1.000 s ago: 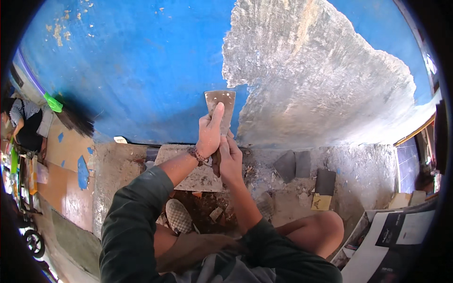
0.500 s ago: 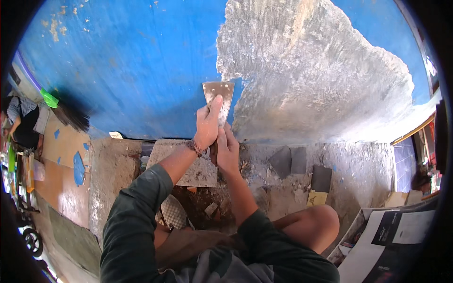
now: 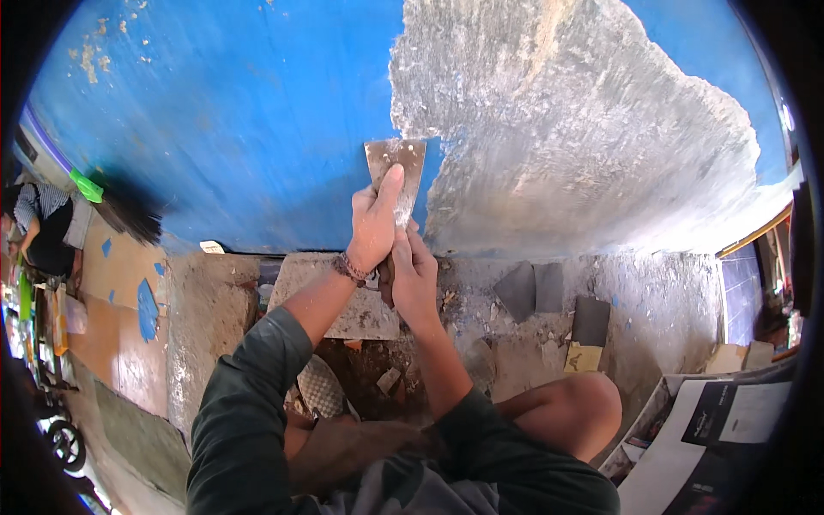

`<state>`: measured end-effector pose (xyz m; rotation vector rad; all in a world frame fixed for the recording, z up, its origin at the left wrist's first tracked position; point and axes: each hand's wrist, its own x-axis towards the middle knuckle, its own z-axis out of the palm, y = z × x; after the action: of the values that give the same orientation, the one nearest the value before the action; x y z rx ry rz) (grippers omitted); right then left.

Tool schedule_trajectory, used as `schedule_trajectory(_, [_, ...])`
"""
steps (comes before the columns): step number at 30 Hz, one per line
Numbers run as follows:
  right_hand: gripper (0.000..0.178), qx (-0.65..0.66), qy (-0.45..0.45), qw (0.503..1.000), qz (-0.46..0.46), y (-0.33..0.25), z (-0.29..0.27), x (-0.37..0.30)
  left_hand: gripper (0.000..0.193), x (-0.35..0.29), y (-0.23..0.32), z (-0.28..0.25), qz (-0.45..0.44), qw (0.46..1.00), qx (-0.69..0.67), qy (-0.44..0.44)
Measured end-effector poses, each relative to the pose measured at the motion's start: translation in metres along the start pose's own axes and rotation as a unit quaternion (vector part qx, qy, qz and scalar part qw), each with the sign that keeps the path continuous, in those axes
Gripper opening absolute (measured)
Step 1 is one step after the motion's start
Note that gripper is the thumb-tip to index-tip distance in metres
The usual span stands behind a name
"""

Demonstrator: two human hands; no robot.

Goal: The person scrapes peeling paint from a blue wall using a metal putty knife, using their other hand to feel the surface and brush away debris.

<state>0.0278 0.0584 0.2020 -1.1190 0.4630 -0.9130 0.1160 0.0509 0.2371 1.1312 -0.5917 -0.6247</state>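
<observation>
Both my hands grip one metal scraper (image 3: 396, 154) with a wide flat blade, flecked with white. My left hand (image 3: 375, 215) is closed on the lower blade, its thumb lying along the metal. Just below, my right hand (image 3: 414, 273) wraps the handle, most of which the fingers hide. The blade's broad edge meets the blue painted wall (image 3: 257, 129) at the lower left border of a bare grey plaster patch (image 3: 558, 146). A narrow strip of blue paint shows right of the blade.
Broken slabs and rubble lie on the floor below the wall, with dark tile pieces (image 3: 528, 289) to the right. A broom (image 3: 124, 206) leans at left, near blue paint flakes (image 3: 148, 311). A box (image 3: 704, 438) stands at lower right. Another person (image 3: 47, 227) is at far left.
The scraper and both hands have shifted slightly upward along the patch's edge. The whole view has also moved a little. My grip looks the same.
</observation>
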Motion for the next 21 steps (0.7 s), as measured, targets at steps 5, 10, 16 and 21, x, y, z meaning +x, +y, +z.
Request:
schedule_trajectory(5, [0.030,0.008,-0.023,0.999,0.040,0.008,-0.007,0.004,0.039,0.008,-0.013,-0.005,0.006,1.000,-0.012,-0.017])
schedule_trajectory(10, [0.030,0.000,0.005,1.000,-0.016,0.009,-0.001,0.005,0.040,0.008,-0.013,-0.001,0.019,1.000,0.002,0.019])
schedule_trajectory(16, [0.030,-0.004,-0.015,1.000,0.015,-0.019,0.004,0.009,0.040,0.007,0.013,0.006,0.027,0.999,-0.014,-0.018])
schedule_trajectory(21, [0.027,0.048,-0.009,0.999,-0.012,0.031,-0.007,0.006,0.037,0.008,-0.026,-0.008,0.075,0.997,0.017,0.025])
